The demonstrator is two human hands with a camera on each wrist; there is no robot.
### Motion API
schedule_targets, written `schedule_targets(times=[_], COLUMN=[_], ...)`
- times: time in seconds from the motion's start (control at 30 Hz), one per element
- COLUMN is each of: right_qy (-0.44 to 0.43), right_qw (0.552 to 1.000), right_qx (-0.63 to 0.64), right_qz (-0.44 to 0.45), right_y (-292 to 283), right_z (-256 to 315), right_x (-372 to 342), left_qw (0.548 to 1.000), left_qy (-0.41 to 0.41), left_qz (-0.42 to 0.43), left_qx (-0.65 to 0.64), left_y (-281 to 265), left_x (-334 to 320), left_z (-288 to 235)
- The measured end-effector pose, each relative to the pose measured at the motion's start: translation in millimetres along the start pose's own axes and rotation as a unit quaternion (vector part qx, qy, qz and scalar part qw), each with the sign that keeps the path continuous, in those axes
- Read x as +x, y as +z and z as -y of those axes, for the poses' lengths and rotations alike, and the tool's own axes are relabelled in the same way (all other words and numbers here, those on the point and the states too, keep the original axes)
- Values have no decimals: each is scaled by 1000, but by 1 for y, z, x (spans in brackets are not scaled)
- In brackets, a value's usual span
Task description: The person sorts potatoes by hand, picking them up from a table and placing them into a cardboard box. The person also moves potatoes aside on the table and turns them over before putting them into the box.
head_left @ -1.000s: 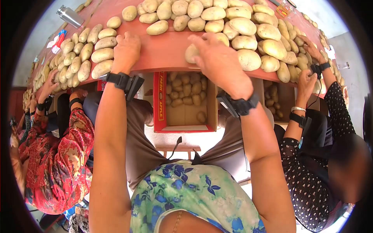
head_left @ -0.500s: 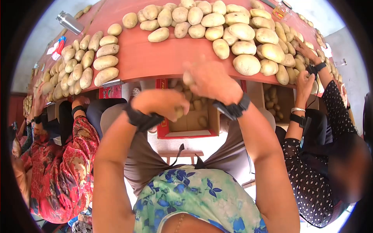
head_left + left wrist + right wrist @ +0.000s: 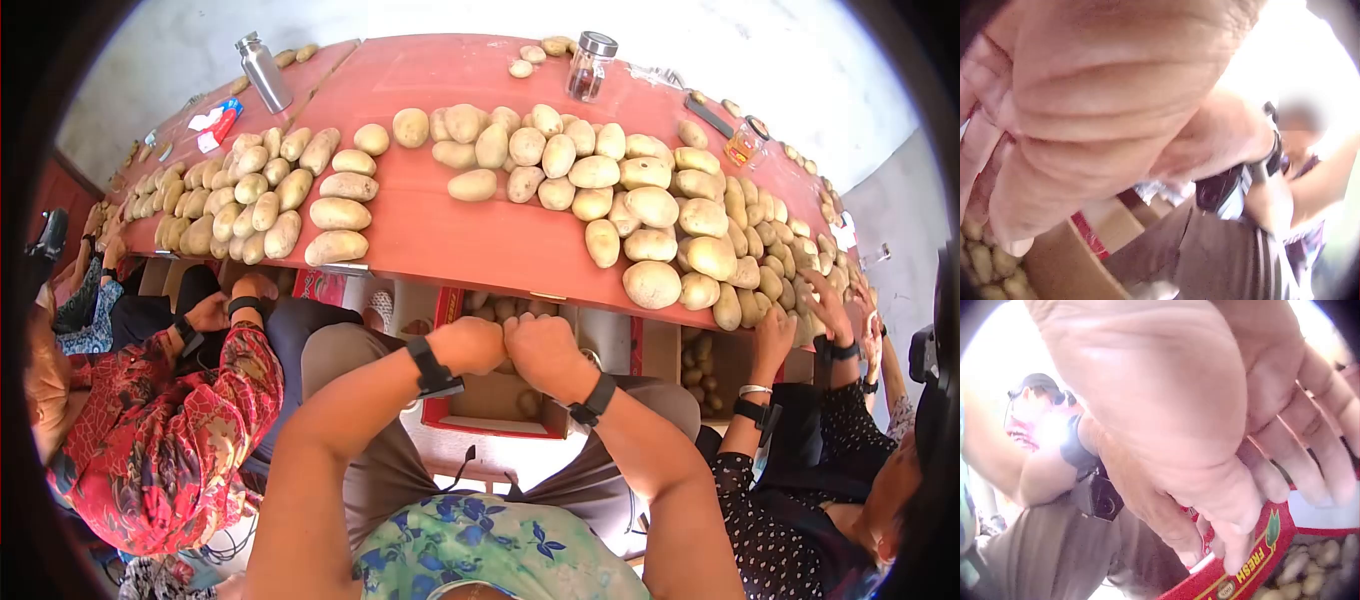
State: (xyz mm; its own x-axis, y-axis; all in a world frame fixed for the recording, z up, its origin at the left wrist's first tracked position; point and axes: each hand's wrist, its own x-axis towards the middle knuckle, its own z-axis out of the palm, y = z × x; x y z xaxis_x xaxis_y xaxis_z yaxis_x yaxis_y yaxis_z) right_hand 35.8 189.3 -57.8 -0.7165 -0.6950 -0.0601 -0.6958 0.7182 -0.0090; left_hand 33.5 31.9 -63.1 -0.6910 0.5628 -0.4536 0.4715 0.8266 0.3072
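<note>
In the head view my left hand (image 3: 472, 345) and right hand (image 3: 542, 350) meet above an open cardboard box (image 3: 500, 426) below the table edge. Potatoes in the box (image 3: 487, 311) show behind them. In the left wrist view, the left hand (image 3: 1091, 119) has loosely bent fingers, with no potato visible in it. The right hand (image 3: 1172, 406) has relaxed, slightly parted fingers in the right wrist view, also with no potato visible, over the red box wall (image 3: 1267, 544). More potatoes (image 3: 1310, 572) lie inside.
Potatoes stand in groups on the red table (image 3: 470, 240), left (image 3: 265, 210) and right (image 3: 650, 207). A steel bottle (image 3: 263, 74) and glass jars (image 3: 590, 68) are farther back. People sit on both sides, one in a red patterned sleeve (image 3: 240, 370).
Both hands have left the tabletop and come together over the box. The potato seen in my left hand half a second ago no longer shows. The head view has tilted up, showing more table.
</note>
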Motion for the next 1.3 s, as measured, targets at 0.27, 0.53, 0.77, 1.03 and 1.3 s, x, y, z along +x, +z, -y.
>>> schedule_targets(times=[0.27, 0.53, 0.77, 1.03, 1.3], right_qy=[-2, 108, 86, 55, 12], right_qw=[985, 921, 871, 784, 874], right_qx=[160, 321, 387, 506, 297], right_qz=[-67, -191, -290, -354, -385], right_y=[-68, -98, -96, -98, -81], right_z=[-43, -57, -70, -72, -61], right_x=[-5, 2, 11, 7, 13], left_qw=[856, 888, 883, 605, 706], left_qy=[42, -223, -192, -163, -217], left_qz=[-507, -397, -427, 49, -132], left_qx=[-92, 58, -38, -778, -661], left_y=[-90, -85, -72, 43, 35], left_x=[7, 53, 56, -13, 31], left_z=[72, 96, 81, -10, -20])
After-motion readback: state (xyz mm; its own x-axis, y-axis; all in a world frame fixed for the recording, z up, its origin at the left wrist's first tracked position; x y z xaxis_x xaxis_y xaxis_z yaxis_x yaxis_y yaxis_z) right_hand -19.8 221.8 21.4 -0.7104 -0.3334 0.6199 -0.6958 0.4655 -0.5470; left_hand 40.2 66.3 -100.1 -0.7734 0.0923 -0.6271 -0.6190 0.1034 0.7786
